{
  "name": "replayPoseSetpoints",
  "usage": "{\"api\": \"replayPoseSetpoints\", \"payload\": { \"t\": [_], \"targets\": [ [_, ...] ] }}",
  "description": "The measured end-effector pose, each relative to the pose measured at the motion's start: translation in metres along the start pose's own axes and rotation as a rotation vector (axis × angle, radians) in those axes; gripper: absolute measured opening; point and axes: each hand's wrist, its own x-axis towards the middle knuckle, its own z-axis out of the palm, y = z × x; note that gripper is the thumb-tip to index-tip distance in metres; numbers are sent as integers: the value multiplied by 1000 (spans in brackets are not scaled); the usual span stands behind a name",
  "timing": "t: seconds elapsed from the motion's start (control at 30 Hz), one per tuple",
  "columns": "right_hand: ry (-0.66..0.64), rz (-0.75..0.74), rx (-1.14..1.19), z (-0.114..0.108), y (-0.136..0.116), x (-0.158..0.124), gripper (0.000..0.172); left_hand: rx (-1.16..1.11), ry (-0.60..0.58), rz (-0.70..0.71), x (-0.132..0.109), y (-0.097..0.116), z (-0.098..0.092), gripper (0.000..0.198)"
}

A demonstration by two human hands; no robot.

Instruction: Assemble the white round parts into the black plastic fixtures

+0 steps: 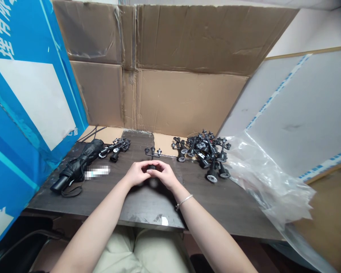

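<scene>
A small black model lamp post (152,151) with three lantern-like heads stands upright at the middle of the table. My left hand (137,173) and my right hand (166,174) meet around its lower part, fingers curled and thumbs almost together. Most of its base is hidden behind the fingers. To the right lies a heap of similar black lamp posts (206,148), several with round, pale-bottomed bases. A smaller cluster of them (118,148) rests to the left, beyond my left hand.
A folded black umbrella (81,163) lies along the table's left side, next to a blurred white strip (97,172). Cardboard (187,102) closes off the back. Clear plastic sheeting (261,189) drapes over the right edge, and a blue panel (31,94) stands on the left.
</scene>
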Motion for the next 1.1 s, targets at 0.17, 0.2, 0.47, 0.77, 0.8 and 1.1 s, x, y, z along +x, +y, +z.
{"api": "replayPoseSetpoints", "payload": {
  "t": [0.17, 0.2, 0.47, 0.77, 0.8, 1.1],
  "targets": [
    [13, 82, 115, -1, 2, 2, 27, -39, -74, -18, 1, -2, 0, 43],
    [11, 94, 134, -2, 2, 3, 26, -42, -82, -13, 1, -2, 0, 44],
    [6, 155, 228, -4, 1, 4, 27, -127, -61, -9, 1, 1, 0, 46],
    [-46, 166, 189, -7, 0, 4, 27, -15, -99, -25, -1, -3, -3, 48],
    [-50, 168, 182, -7, -1, 4, 27, -2, -102, -18, -1, -3, -3, 48],
    [-76, 201, 117, -6, -5, 2, 29, 207, -154, 22, -2, 2, -8, 48]
  ]
}}
